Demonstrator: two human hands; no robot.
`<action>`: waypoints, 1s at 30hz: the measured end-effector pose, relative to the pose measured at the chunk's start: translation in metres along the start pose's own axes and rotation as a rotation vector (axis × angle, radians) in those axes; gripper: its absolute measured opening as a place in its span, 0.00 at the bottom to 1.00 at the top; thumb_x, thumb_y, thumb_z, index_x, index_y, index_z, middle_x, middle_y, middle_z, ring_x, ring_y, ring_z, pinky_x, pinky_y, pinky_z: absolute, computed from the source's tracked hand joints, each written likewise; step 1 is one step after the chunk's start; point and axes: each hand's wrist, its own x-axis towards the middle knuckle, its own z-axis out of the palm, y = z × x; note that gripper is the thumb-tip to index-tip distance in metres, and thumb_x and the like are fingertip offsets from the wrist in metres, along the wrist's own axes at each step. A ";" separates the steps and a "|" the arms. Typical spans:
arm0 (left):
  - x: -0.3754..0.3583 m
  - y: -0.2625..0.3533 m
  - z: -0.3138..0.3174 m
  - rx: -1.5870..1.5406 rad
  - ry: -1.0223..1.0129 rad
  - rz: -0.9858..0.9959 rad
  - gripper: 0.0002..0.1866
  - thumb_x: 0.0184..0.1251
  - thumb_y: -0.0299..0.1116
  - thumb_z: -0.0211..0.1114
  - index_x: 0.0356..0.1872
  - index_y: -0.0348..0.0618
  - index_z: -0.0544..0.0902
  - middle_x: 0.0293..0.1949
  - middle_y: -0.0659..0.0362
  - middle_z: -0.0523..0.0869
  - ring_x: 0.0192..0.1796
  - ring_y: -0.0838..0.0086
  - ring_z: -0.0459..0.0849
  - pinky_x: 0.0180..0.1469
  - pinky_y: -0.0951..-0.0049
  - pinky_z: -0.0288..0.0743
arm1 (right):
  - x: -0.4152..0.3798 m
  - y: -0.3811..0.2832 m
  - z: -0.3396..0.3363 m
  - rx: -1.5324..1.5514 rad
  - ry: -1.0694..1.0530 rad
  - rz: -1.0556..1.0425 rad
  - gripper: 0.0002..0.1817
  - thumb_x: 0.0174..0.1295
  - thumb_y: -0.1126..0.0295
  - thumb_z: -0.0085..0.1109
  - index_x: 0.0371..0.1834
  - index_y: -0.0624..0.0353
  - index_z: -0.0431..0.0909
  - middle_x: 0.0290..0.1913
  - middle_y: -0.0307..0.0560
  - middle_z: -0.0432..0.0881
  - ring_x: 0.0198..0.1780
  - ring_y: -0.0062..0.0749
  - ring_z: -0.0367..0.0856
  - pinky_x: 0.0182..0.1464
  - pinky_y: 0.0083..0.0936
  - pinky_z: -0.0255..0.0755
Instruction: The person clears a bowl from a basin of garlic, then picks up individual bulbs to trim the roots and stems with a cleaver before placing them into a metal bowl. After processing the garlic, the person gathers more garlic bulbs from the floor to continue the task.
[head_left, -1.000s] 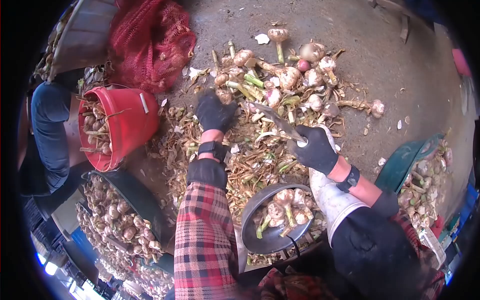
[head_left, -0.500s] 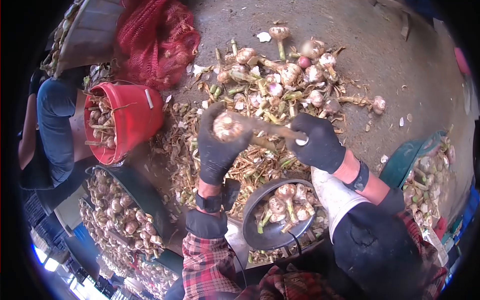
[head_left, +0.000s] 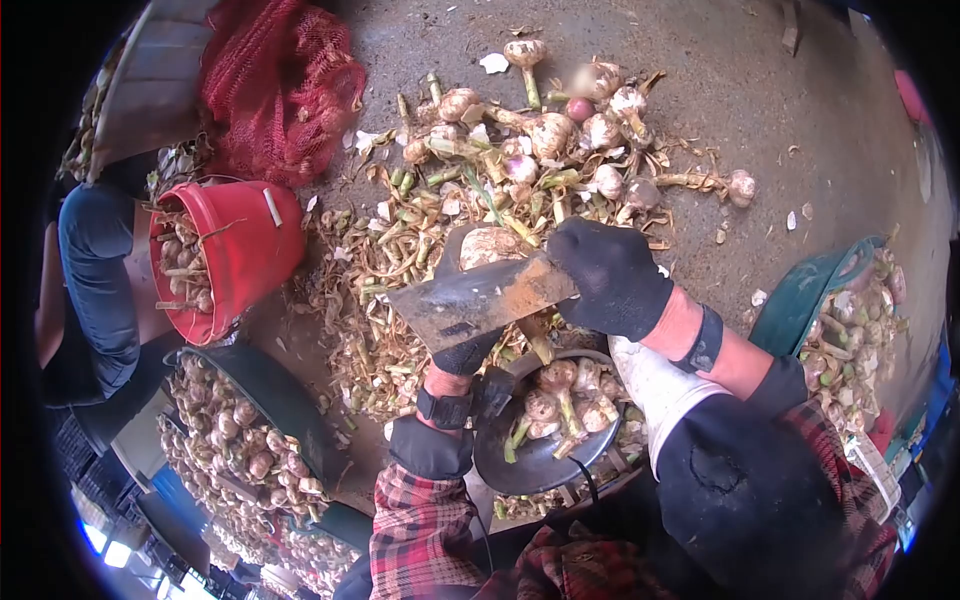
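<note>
Right hand (head_left: 612, 275), black-gloved, is clenched around the handle of a broad, rust-flecked steel cleaver (head_left: 480, 300), the blade lying flat across the view. Behind it the left hand (head_left: 462, 345), black-gloved too, grips a pale, papery garlic bulb (head_left: 490, 245), held up over the litter of cut stalks and skins (head_left: 390, 290) on the grey concrete floor (head_left: 780, 120)

The risk sits right there: the blade's edge is touching or just beside the left fingers, which it mostly hides, so any slip on the dry skin would carry steel into the glove. A bulb that round could also twist in the grip and turn the cut off line

Just below the hands is the shallow grey metal bowl (head_left: 520, 470) of trimmed garlic, and a dropped bulb might miss it and land in the scraps. The red plastic bucket (head_left: 250, 250) of stalks stands well apart at left, beside another person's blue-sleeved arm (head_left: 95, 260)
</note>
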 end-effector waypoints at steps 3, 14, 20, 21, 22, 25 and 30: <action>-0.005 -0.003 0.012 -0.250 -0.058 -0.290 0.37 0.61 0.27 0.69 0.70 0.40 0.61 0.58 0.51 0.79 0.60 0.66 0.78 0.63 0.64 0.74 | -0.005 0.008 0.004 0.007 0.022 -0.027 0.19 0.38 0.70 0.68 0.36 0.57 0.74 0.32 0.46 0.75 0.34 0.44 0.81 0.32 0.36 0.76; 0.005 0.023 0.004 -0.066 -0.277 -0.072 0.19 0.59 0.28 0.66 0.53 0.37 0.80 0.51 0.50 0.83 0.54 0.59 0.80 0.59 0.64 0.73 | -0.020 0.032 0.029 0.082 0.045 -0.092 0.22 0.36 0.69 0.70 0.36 0.58 0.72 0.32 0.47 0.74 0.33 0.43 0.80 0.30 0.35 0.74; 0.001 0.036 0.009 -0.385 -0.099 -0.454 0.15 0.57 0.28 0.67 0.47 0.36 0.82 0.45 0.52 0.85 0.47 0.61 0.83 0.53 0.66 0.77 | -0.020 0.037 0.034 0.075 0.069 -0.131 0.19 0.39 0.69 0.69 0.35 0.58 0.74 0.31 0.48 0.76 0.33 0.46 0.80 0.32 0.37 0.75; 0.002 0.044 0.008 -0.427 -0.081 -0.827 0.15 0.56 0.29 0.69 0.45 0.36 0.82 0.43 0.52 0.85 0.45 0.62 0.84 0.51 0.66 0.77 | -0.024 0.053 0.040 0.073 0.069 -0.131 0.19 0.39 0.69 0.69 0.35 0.58 0.74 0.31 0.48 0.76 0.33 0.46 0.80 0.32 0.37 0.75; -0.004 0.045 0.011 -0.305 0.013 -0.208 0.20 0.51 0.35 0.74 0.44 0.38 0.82 0.41 0.55 0.86 0.43 0.66 0.85 0.51 0.67 0.78 | -0.030 0.081 0.051 0.016 0.085 0.088 0.14 0.42 0.71 0.68 0.33 0.59 0.75 0.30 0.50 0.78 0.32 0.48 0.81 0.31 0.37 0.75; -0.004 0.090 -0.011 -1.003 0.093 -0.519 0.35 0.47 0.38 0.75 0.58 0.36 0.74 0.47 0.56 0.84 0.51 0.70 0.82 0.56 0.69 0.76 | -0.039 0.084 0.027 -0.146 0.125 0.360 0.06 0.49 0.74 0.64 0.29 0.60 0.77 0.27 0.55 0.80 0.29 0.51 0.81 0.31 0.38 0.76; 0.039 0.061 -0.031 -0.642 0.384 -0.279 0.17 0.67 0.33 0.64 0.53 0.38 0.74 0.42 0.57 0.81 0.40 0.71 0.83 0.44 0.69 0.79 | -0.024 0.054 0.030 0.062 0.315 0.362 0.04 0.52 0.72 0.61 0.26 0.60 0.76 0.22 0.55 0.79 0.24 0.51 0.81 0.27 0.37 0.75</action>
